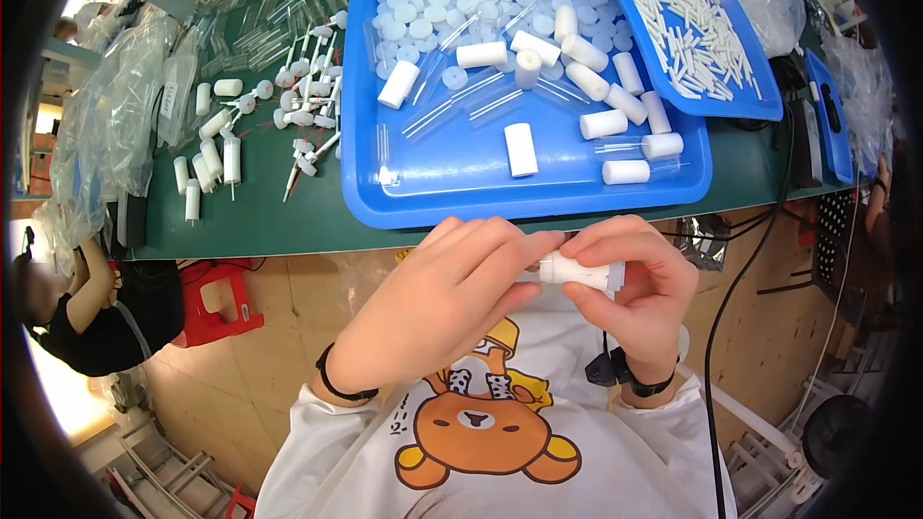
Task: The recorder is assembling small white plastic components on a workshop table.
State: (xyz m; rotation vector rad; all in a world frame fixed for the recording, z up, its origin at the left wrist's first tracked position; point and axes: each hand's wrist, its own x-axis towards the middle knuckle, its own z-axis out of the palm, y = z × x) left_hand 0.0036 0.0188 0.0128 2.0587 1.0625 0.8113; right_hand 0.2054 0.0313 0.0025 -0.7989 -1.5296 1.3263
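Note:
In front of the table edge, a white cylinder [575, 271] lies level between my two hands, with a translucent white cap at its right end. My right hand [646, 279] is closed round the capped end, thumb below and fingers above. The fingers of my left hand [447, 284] press together at the left end of the cylinder; its palm side is hidden. Just beyond, a blue tray [423, 207] carries translucent round caps [452, 5], clear tubes [452, 113] and several loose white cylinders [520, 150].
A second blue tray [769, 101] with thin white sticks [683, 29] overlaps the first at the back right. Assembled stick-and-cap pieces [312, 96] and white cylinders lie on the green table [250, 221] at left. A black cable [710, 356] hangs at right; another person [101, 327] sits far left.

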